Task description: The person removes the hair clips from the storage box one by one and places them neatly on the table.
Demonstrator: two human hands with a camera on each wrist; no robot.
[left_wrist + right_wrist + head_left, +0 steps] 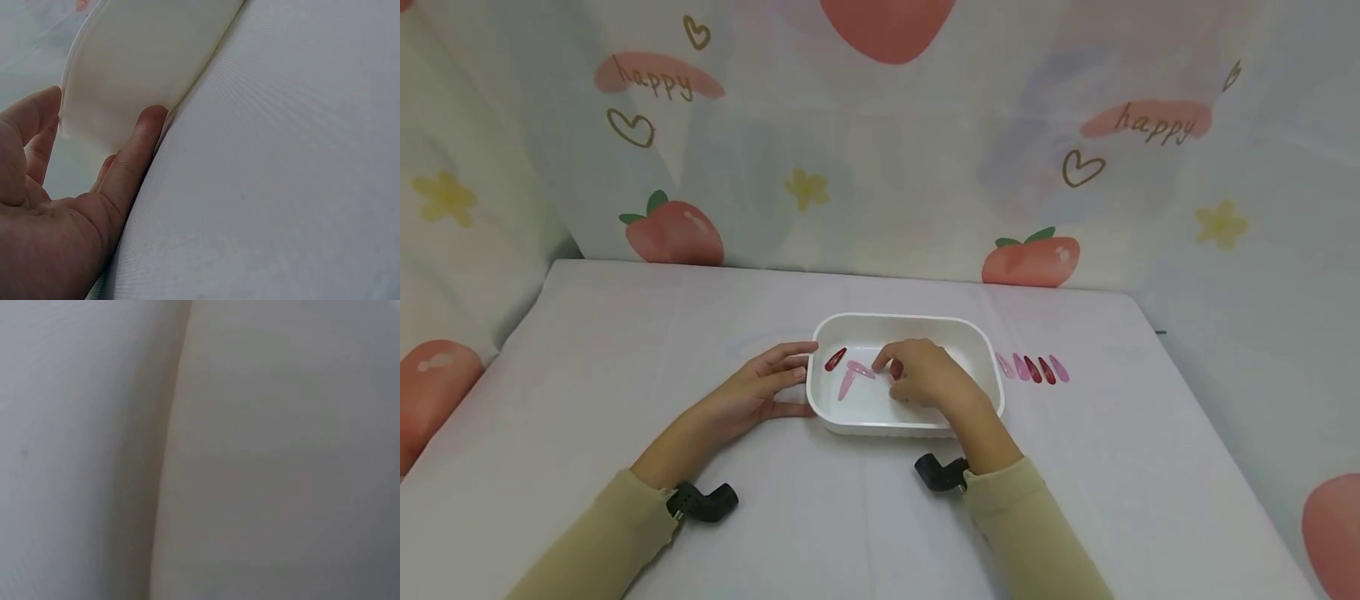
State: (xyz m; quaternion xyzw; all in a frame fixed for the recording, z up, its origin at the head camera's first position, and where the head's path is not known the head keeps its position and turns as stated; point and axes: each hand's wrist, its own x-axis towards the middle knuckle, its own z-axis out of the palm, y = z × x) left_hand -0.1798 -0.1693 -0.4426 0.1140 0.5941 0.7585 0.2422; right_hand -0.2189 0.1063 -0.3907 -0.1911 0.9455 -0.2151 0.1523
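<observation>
Pink clip [862,369] lying in white tray [872,413] beside right hand [925,375]
Whether its bent fingers are pinching anything, I cannot tell; left of them, red clip [836,359] and second pink clip [846,385] are lying; the left hand [748,392] is touching the tray, fingers wide; right of both hands, five clips [1033,369] are resting on the desk [865,517].

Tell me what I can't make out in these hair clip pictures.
Head: a pink hair clip, partly hidden by the right hand; whether it's pinched is unclear.
Left wrist: the inside of the white tray, hidden by its outer wall.
Right wrist: fine detail of the pale surface, lost to blur.
Head: left sleeve, cut by the bottom edge.
</observation>
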